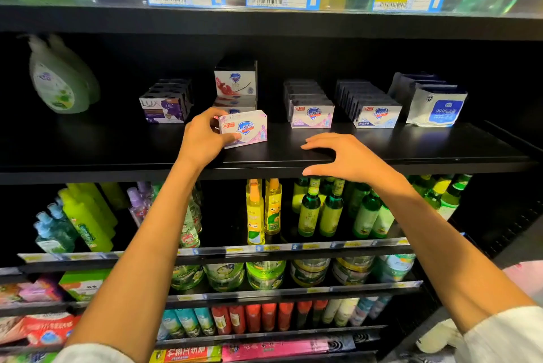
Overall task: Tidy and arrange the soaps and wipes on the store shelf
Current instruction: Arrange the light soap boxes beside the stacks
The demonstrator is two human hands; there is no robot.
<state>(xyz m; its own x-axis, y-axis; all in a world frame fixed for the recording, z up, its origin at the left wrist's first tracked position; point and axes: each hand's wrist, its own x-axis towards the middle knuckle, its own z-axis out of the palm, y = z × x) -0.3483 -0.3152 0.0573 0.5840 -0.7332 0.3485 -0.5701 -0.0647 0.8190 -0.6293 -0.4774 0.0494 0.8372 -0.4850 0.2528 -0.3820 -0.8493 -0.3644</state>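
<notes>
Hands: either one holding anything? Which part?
Left hand grips the pink soap box by its left end. Right hand holds nothing; it is open over the shelf edge.

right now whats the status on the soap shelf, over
Left hand grips pink soap box at shelf front. Right hand open over shelf edge, holding nothing. Nothing between box and pink soap row.

Left hand grips pink soap box on shelf.
</notes>
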